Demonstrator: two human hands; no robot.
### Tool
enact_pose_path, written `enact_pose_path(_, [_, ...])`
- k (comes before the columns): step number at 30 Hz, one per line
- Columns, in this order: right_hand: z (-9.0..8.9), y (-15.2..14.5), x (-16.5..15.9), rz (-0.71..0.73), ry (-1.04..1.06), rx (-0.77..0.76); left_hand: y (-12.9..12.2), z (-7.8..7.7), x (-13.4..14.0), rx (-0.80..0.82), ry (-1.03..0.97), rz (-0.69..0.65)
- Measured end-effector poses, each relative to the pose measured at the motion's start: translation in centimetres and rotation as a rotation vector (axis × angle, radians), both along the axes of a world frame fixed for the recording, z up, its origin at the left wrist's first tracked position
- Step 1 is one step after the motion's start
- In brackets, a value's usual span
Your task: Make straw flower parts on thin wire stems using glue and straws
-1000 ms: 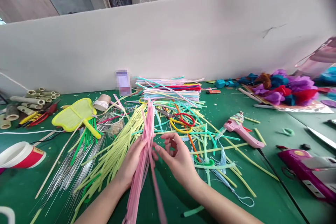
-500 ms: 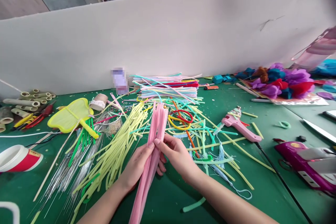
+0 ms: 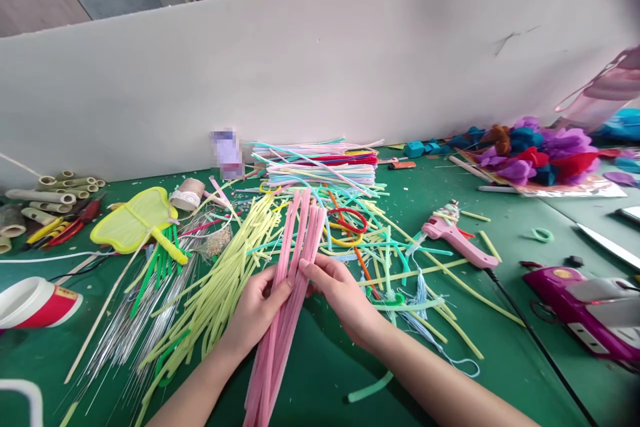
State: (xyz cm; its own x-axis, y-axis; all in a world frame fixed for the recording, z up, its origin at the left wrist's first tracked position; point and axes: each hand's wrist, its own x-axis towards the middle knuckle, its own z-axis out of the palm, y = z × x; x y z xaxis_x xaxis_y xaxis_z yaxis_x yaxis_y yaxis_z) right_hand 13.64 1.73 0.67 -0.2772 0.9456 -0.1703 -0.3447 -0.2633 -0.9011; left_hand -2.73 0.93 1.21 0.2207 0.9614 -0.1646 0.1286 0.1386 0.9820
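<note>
A bundle of long pink pipe cleaners (image 3: 285, 340) is held between my two hands above the green table. My left hand (image 3: 263, 300) grips the bundle from the left, its thumb across the front. From the right, my right hand (image 3: 340, 290) pinches the strands with thumb and fingers; some of its fingertips are hidden behind them. The upper ends are spread into loose groups. Beside my left hand lies a heap of yellow-green pipe cleaners (image 3: 215, 287). Behind the bundle sits a stack of mixed-colour pipe cleaners (image 3: 320, 170).
Thin metal wires (image 3: 130, 320), a yellow fan-shaped piece (image 3: 135, 217) and a white-and-red cup (image 3: 40, 303) lie left. On the right are a pink glue gun (image 3: 460, 240) with a black cord, a purple power strip (image 3: 575, 310) and colourful petals (image 3: 545, 153). A pale board (image 3: 300, 73) stands behind.
The pink bundle has fanned out wider, with its strands split into separate groups. My left thumb has shifted over the front strands, and my right fingers have tucked further behind.
</note>
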Motion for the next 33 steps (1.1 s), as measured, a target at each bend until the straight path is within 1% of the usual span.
enact_pose_path(2, [-0.1, 0.0, 0.0, -0.043, -0.003, -0.034, 0.0, 0.0, 0.1, -0.004, -0.004, 0.045])
enact_pose_path(4, [-0.2, 0.1, 0.0, -0.108, -0.008, -0.086, 0.1, -0.1, 0.2, -0.027, -0.011, 0.125])
enact_pose_path(5, [-0.2, 0.1, 0.0, -0.134, -0.012, -0.108, 0.1, -0.2, 0.2, -0.05, -0.038, 0.159])
enact_pose_path(7, [-0.1, 0.1, 0.0, -0.153, -0.019, -0.128, 0.3, -0.4, 0.1, -0.121, -0.153, 0.18])
enact_pose_path(11, [0.3, 0.1, 0.2, -0.118, -0.025, -0.13, 0.8, -0.4, -0.5, -0.336, -0.452, 0.088])
enact_pose_path(13, [0.4, 0.1, 0.3, -0.105, -0.042, -0.138, 1.0, 0.0, -0.9, -0.406, -0.527, 0.025])
enact_pose_path(16, [0.4, 0.0, 0.4, -0.092, -0.051, -0.117, 0.9, 0.4, -1.2, -0.461, -0.567, -0.056])
enact_pose_path(18, [0.4, 0.0, 0.4, -0.073, -0.015, -0.091, 0.7, 0.4, -1.1, -0.469, -0.539, -0.075])
enact_pose_path(19, [0.3, 0.0, 0.3, -0.063, 0.008, -0.082, 0.5, 0.2, -1.0, -0.449, -0.502, -0.064])
enact_pose_path(22, [0.1, 0.0, 0.2, -0.039, 0.049, -0.072, 0.0, -0.3, -0.5, -0.331, -0.365, 0.004])
enact_pose_path(24, [0.0, 0.0, 0.2, -0.023, 0.055, -0.058, -0.3, -0.5, -0.4, -0.277, -0.295, -0.008])
enact_pose_path(26, [0.0, 0.1, 0.3, -0.005, 0.057, -0.014, -0.4, -0.3, -0.4, -0.261, -0.25, -0.06])
enact_pose_path(28, [0.0, 0.3, 0.6, 0.015, 0.053, 0.039, -0.5, 0.0, -0.4, -0.237, -0.212, -0.078])
enact_pose_path(30, [0.0, 0.5, 0.9, 0.041, 0.043, 0.067, -0.5, 0.3, -0.5, -0.19, -0.177, -0.038])
enact_pose_path(33, [-0.2, 0.8, 1.5, 0.057, 0.044, 0.049, -0.4, 0.5, -0.5, -0.134, -0.136, -0.004])
